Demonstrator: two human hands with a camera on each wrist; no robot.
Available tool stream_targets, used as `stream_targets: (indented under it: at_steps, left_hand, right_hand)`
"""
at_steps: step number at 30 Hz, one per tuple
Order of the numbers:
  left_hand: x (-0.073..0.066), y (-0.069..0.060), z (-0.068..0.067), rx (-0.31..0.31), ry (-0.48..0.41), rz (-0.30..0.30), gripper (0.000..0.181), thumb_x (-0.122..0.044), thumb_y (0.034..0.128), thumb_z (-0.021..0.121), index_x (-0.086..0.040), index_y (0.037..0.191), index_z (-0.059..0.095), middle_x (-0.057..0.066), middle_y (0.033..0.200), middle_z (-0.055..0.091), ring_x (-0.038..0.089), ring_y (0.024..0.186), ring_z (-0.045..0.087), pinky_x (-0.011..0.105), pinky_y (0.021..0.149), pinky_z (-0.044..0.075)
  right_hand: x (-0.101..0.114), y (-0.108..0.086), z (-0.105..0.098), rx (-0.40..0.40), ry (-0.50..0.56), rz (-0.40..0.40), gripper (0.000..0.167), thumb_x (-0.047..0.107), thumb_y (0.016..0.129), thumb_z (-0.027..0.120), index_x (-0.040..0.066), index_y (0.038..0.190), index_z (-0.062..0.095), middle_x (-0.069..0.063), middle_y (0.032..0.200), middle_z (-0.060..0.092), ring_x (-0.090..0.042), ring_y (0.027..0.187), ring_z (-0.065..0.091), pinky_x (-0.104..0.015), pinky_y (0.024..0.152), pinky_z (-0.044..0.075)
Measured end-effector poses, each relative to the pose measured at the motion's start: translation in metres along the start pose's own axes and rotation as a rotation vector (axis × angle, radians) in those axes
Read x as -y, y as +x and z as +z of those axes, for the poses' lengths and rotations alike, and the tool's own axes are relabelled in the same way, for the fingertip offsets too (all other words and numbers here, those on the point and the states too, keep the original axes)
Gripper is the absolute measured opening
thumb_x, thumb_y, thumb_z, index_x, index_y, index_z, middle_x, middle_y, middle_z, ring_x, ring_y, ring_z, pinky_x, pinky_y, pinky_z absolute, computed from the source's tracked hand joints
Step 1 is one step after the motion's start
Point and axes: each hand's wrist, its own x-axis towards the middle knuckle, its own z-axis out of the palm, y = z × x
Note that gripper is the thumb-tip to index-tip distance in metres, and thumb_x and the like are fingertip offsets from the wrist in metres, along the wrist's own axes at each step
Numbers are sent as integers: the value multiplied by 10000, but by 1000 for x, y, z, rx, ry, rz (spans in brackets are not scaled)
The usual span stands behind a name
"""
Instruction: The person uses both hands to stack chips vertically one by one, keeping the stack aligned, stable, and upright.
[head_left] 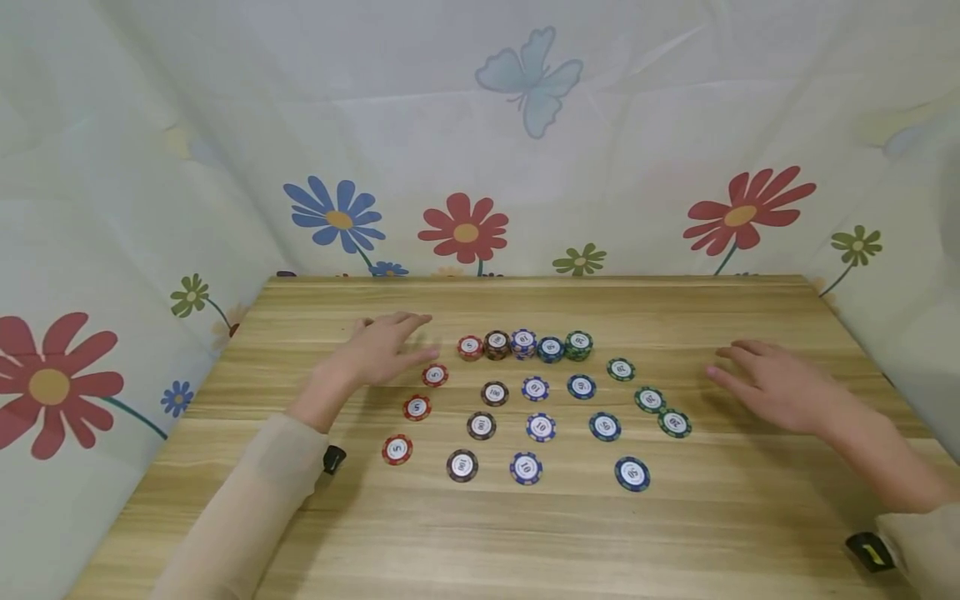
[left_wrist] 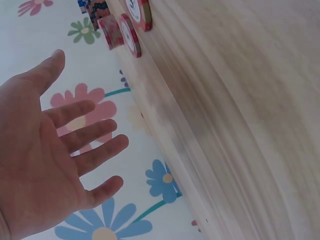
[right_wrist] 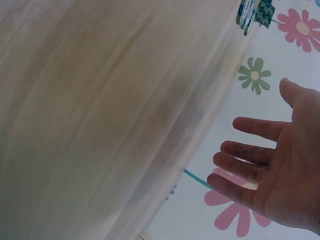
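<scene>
Five short stacks of poker chips stand side by side toward the back of the table: red (head_left: 470,347), brown (head_left: 497,344), blue-and-white (head_left: 523,343), dark blue (head_left: 551,349) and green (head_left: 579,345). In front of them, loose chips lie flat in spread columns of matching colours, such as a red chip (head_left: 417,407), a brown chip (head_left: 482,426), a blue chip (head_left: 541,427), a dark blue chip (head_left: 604,426) and a green chip (head_left: 649,400). Two green chips touch or overlap. My left hand (head_left: 382,348) hovers beside the red chips, holding nothing. My right hand (head_left: 772,387), fingers spread, hovers right of the green ones.
A wooden table (head_left: 480,542) bears all the chips. Behind and beside it hangs a pale curtain (head_left: 630,183) with printed flowers and a butterfly. Black wrist devices show at the left cuff (head_left: 333,459) and the right cuff (head_left: 870,552).
</scene>
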Motion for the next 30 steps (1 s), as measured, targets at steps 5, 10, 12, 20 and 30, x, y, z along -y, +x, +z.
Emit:
stream_targets:
  at_steps: [5,10,12,20,30]
  left_hand:
    - [-12,8,3,-8,-3,38,707,-548,1013,577,-154,1577,415,141,1584,416,361,1453,367,684,1122,166]
    - [-23,15,5,0,14,76,697,-537,1011,592,-151,1568,431,129,1577,429,335,1452,377,675,1124,173]
    - [-27,19,5,-4,22,80,691,-541,1007,597,-157,1561,444,112,1569,444,321,1445,391,669,1131,176]
    - [-55,33,8,9,79,126,672,-526,996,629,-161,1539,480,72,1542,485,269,1433,412,629,1120,227]
    - [-89,48,11,81,101,205,625,-470,1017,623,-122,1520,499,67,1549,476,250,1443,402,624,1147,201]
  right_hand:
    - [8,-1,-1,-8,-6,-12,679,484,1069,497,-134,1343,556,-419,1355,500,-600,1251,468,-708,1007,369]
    - [15,-1,1,-9,14,-38,609,470,1045,566,-85,1290,618,-357,1280,593,-558,1186,551,-690,945,436]
    - [18,-1,2,-4,22,-47,598,473,1035,585,-71,1279,631,-334,1260,617,-543,1168,573,-679,928,454]
    - [27,-4,0,17,51,-74,588,490,999,641,-46,1240,656,-247,1155,686,-442,1041,659,-623,847,520]
    - [42,-8,1,109,79,-109,621,557,887,750,9,1172,679,-73,991,714,-216,836,658,-464,700,567]
